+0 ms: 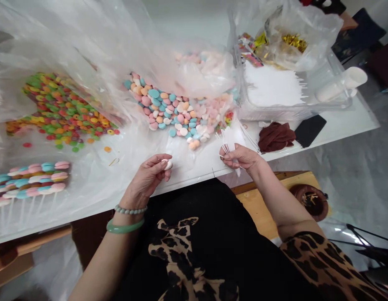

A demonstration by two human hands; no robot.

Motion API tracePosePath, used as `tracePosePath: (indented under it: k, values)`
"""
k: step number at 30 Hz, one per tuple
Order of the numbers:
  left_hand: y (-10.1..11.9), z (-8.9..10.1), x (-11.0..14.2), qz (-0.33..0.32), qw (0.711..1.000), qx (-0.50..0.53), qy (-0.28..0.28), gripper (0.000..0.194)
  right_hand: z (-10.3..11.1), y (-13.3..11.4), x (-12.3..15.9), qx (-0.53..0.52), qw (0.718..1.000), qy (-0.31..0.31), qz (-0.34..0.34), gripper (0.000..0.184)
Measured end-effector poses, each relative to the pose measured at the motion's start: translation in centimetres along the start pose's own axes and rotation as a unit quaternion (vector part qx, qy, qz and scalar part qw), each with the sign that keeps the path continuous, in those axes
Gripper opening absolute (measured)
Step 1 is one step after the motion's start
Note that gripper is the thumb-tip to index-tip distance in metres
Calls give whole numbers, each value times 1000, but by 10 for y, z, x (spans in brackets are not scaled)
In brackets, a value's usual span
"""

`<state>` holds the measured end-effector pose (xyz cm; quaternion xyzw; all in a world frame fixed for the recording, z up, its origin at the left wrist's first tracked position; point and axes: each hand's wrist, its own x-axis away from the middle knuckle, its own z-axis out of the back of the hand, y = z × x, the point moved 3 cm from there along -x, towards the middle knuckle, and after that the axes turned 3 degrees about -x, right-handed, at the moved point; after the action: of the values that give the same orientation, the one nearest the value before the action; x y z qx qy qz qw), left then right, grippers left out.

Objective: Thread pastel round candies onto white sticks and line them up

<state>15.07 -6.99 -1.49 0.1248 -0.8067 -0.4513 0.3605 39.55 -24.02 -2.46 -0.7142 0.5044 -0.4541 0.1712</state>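
Observation:
My left hand [145, 177] pinches a white round candy [167, 164] between thumb and fingers, just above the table's front edge. To its right, my right hand [244, 156] is closed around several thin white sticks [225, 144], whose ends fan out past the fingers. Beyond both hands spreads a pile of pastel pink, blue, orange and white candies [181, 117] on plastic. At the far left, candy lollipops [39, 179] lie in rows, their pale sticks pointing toward me.
Colourful ring gummies [65, 113] spill from a plastic bag at left. A clear plastic box [263, 109] at right holds white sticks [272, 85]. In front of it lie a brown cloth [277, 137] and a black flat piece [310, 128]. A brown pot [309, 202] stands below the table.

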Motion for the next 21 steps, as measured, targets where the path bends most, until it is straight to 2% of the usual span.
tracePosePath:
  k: [3, 5, 8, 11, 14, 16, 19, 21]
  values:
    - [-1, -1, -2, 12, 1000, -20, 10, 27, -26, 12, -6, -22, 1000, -18, -6, 24]
    - [0, -2, -2, 22, 999, -36, 19, 28, -45, 26, -12, -31, 998, -54, -17, 22]
    - [4, -1, -1, 39, 996, -69, 37, 29, -53, 37, -26, -68, 997, -40, 10, 20]
    - [10, -3, -2, 60, 993, -89, 48, 29, -38, 33, -33, -119, 991, 36, 57, 19]
    - [16, -11, -7, 59, 993, -88, 51, 28, -15, 21, -26, -125, 981, 110, 96, 18]
    - [20, -19, -12, 56, 993, -94, 53, 22, -6, 12, -15, -117, 982, 109, 103, 21]
    - [22, -33, -20, 67, 992, -100, 45, 15, 0, -3, 10, -125, 987, 66, 78, 26]
    - [21, -41, -25, 72, 992, -93, 33, 18, 5, -12, 31, -138, 984, 86, 71, 28]
